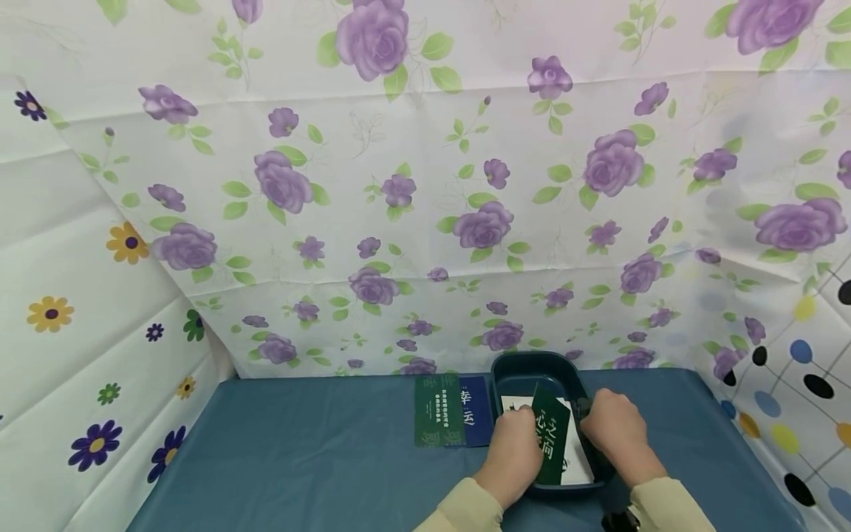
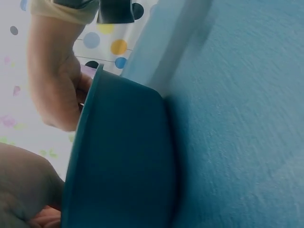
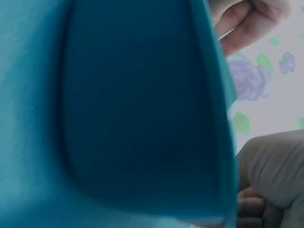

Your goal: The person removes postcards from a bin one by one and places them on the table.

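Over a dark teal bin [image 1: 532, 362], my left hand [image 1: 515, 454] pinches a dark green card [image 1: 553, 436] with pale writing. The card stands tilted above white cards [image 1: 577, 459] that lie inside. My right hand [image 1: 614, 432] has its fingers curled at the bin's right rim, where a small dark patch [image 1: 583, 408] shows by the fingertips; I cannot tell whether it grips this. In the left wrist view the bin's outer wall [image 2: 123, 156] hides the cards, and both hands reach over its edge. The right wrist view shows curled fingers [image 3: 251, 206] behind the rim.
Left of the bin, a green card [image 1: 439, 414] with white text overlaps a blue card [image 1: 475, 414] on the blue-covered table [image 1: 319, 451]. A flowered sheet [image 1: 399, 222] hangs behind the table, with patterned sheets at both sides.
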### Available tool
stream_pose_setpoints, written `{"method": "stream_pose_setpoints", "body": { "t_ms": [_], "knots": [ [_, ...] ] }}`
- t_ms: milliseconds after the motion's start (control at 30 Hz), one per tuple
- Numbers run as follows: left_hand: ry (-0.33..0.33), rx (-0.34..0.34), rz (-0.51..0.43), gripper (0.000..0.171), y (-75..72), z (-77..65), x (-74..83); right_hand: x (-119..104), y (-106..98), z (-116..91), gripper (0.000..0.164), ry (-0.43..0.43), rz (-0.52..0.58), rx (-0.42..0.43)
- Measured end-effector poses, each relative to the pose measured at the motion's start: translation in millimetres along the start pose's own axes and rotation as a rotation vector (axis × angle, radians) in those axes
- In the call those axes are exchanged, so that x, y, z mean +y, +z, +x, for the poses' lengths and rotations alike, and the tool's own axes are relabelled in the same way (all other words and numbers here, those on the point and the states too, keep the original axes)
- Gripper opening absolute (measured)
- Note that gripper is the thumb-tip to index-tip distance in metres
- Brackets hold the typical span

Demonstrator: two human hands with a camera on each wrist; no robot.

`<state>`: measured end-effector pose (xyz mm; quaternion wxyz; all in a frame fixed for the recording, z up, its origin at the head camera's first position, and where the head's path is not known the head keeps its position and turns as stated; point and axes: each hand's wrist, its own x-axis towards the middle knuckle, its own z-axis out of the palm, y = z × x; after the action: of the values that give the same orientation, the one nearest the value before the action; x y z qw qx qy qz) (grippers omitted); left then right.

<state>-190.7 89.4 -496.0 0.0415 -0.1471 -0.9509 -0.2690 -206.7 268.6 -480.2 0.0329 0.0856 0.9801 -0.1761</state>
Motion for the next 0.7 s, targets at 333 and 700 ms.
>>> {"method": "stream_pose_setpoints", "body": {
  "t_ms": [333,700],
  "knots": [
    [-0.022,0.024,-0.239,0.014,-3.3,-3.6,-9.2,16,14,0,0.042,-0.063,0.075,0.046],
    [-0.095,0.149,-0.598,0.017,-16.1,-5.4,-16.8,23,19,-5,0.027,-0.059,0.115,0.019]
  ]
}}
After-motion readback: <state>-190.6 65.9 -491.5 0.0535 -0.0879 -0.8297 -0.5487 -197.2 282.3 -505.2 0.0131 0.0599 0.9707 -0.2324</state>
